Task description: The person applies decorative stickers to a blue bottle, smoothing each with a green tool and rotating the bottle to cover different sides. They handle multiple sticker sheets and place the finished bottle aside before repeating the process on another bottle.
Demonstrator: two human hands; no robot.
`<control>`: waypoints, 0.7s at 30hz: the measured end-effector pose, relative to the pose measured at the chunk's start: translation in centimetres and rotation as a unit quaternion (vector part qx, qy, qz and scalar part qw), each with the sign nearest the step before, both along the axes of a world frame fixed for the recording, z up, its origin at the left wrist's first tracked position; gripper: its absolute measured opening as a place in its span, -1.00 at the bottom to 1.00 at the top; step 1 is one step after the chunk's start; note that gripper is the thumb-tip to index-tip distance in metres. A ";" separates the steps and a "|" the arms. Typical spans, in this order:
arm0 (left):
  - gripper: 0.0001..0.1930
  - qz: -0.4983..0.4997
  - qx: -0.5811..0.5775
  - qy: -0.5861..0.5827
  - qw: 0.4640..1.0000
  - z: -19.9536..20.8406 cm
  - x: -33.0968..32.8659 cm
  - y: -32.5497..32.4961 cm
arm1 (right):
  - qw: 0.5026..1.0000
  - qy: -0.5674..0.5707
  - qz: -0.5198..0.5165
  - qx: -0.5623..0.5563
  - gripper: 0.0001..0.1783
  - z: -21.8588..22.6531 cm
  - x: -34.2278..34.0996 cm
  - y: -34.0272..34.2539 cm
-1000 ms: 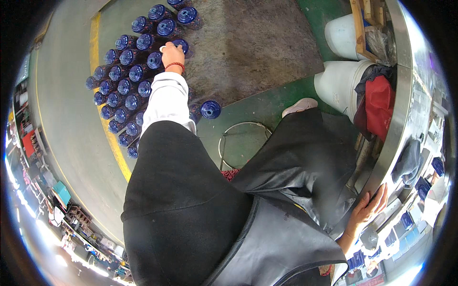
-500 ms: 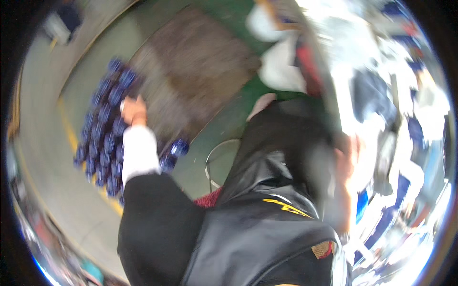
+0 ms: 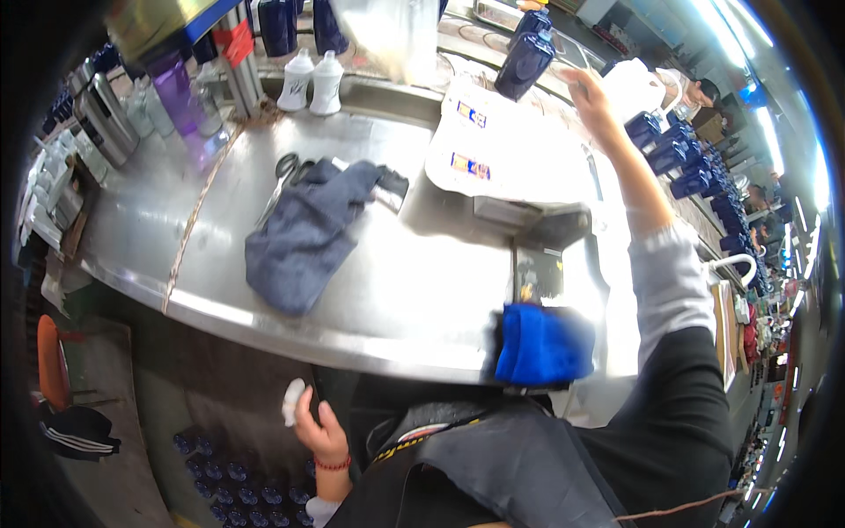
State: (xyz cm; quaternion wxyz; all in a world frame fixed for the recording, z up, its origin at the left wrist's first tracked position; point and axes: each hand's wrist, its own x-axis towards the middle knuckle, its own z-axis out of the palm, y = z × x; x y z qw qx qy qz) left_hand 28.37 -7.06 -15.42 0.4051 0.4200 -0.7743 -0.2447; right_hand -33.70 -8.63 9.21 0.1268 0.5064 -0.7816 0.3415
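Note:
My left hand (image 3: 324,433), with a red bracelet at the wrist, is low in front of the metal table's edge. Its fingers are apart, and a white wrap (image 3: 294,402) shows at one finger. Stretched far out over the table's right side, my right hand (image 3: 596,104) is open, fingers extended. Just left of its fingertips stands a dark blue bottle (image 3: 525,64), seemingly not touched, on a conveyor edge behind a white sheet (image 3: 502,145) with printed labels. A dark grey cloth (image 3: 312,238) lies on the table beside black-handled scissors (image 3: 286,165).
Two white bottles (image 3: 310,84) stand at the table's back. A bright blue cloth (image 3: 544,345) rests at the near edge. Dark blue bottles (image 3: 673,154) line the conveyor on the right, with a co-worker (image 3: 691,88) beyond. More blue bottles (image 3: 246,495) are on the floor, lower left.
The view has swung from the floor to the table. My left hand has left the blue bottles on the floor; my right arm has stretched out toward the conveyor.

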 end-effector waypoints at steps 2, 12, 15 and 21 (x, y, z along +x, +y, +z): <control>-0.72 -0.037 -0.036 0.005 0.999 5.1 -2.5 -0.8 | 0.990 0.098 -0.099 0.025 -0.67 -0.3 -9.0 -4.0; -0.81 -0.215 -0.088 0.067 0.970 14.9 -15.4 -4.8 | 0.981 0.147 -0.120 0.029 -0.73 -2.3 -19.2 -6.5; -0.79 -0.312 -0.124 0.080 0.939 15.8 -18.3 -5.2 | 0.980 0.107 -0.169 -0.010 -0.73 -2.5 -17.8 -3.9; -0.63 -0.370 -0.131 0.083 0.916 18.2 -23.3 -5.2 | 0.982 0.156 -0.103 -0.023 -0.78 6.9 -7.9 7.3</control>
